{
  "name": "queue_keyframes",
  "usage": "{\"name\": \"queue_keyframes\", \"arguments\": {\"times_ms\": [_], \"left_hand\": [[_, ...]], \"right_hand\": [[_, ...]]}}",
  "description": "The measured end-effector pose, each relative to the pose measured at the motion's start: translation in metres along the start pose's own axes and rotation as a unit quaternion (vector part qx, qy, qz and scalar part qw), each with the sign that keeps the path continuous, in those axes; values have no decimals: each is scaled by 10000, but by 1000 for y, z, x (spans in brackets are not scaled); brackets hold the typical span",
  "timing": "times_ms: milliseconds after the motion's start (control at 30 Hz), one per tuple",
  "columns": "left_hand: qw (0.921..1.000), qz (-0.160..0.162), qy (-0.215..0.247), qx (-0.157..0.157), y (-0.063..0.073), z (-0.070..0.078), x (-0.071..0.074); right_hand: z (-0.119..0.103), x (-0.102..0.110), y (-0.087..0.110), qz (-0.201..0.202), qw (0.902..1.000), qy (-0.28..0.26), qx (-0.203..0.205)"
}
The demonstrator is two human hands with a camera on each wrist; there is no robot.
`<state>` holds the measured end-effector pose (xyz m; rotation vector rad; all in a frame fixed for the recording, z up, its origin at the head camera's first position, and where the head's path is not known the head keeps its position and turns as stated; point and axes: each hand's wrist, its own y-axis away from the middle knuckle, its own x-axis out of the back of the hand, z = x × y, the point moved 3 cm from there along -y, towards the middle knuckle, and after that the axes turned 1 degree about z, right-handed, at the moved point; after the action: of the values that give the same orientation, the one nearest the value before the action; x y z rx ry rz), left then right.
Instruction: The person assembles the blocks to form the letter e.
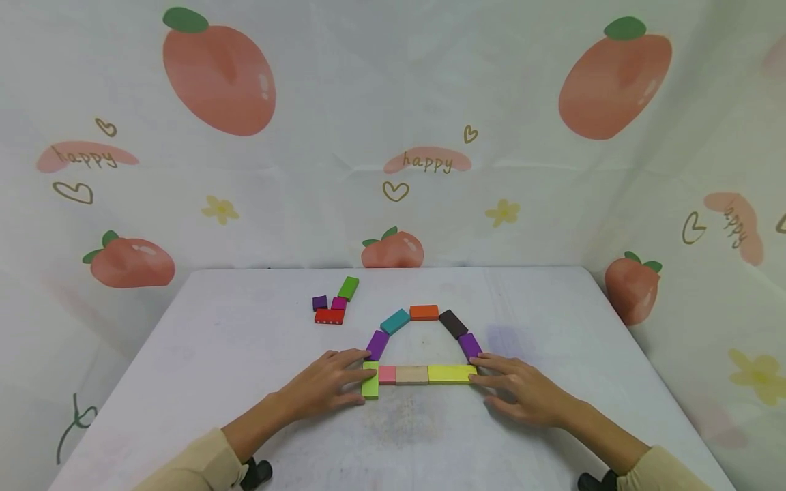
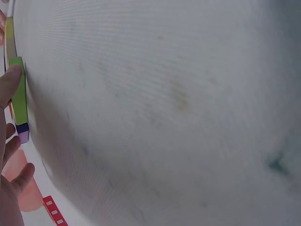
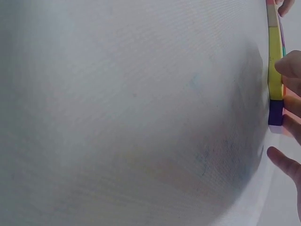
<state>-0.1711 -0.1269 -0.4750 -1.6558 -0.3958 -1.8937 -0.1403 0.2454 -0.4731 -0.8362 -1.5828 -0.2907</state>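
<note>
Colored blocks form an arch shape on the table. Its base runs from a light green block (image 1: pixel 370 389) through a pink block (image 1: pixel 387 375) and a tan block (image 1: pixel 411 375) to a yellow block (image 1: pixel 447 374). Above it curve a purple block (image 1: pixel 377 345), a teal block (image 1: pixel 395 321), an orange block (image 1: pixel 424 312), a black block (image 1: pixel 453 323) and another purple block (image 1: pixel 469 346). My left hand (image 1: pixel 334 382) touches the light green block and left purple block with extended fingers. At the other end, my right hand (image 1: pixel 522 389) touches the yellow and right purple blocks, fingers extended.
Behind and left of the arch lie a red block with white dots (image 1: pixel 329 317), a magenta block (image 1: pixel 339 303), a dark purple block (image 1: pixel 320 303) and a green block (image 1: pixel 348 288). A fruit-print cloth (image 1: pixel 319 136) hangs behind the white table (image 1: pixel 258 300).
</note>
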Motion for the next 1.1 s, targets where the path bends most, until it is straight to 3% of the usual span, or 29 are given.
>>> {"name": "queue_keyframes", "arguments": {"times_ms": [833,1100], "left_hand": [[9998,187,78,-95,-1,0,0],[9998,183,-23,-85,-1,1,0]], "right_hand": [[0,0,-1,-78,9998,-74,-151],[-1,0,0,39,10000,-47,-33]]}}
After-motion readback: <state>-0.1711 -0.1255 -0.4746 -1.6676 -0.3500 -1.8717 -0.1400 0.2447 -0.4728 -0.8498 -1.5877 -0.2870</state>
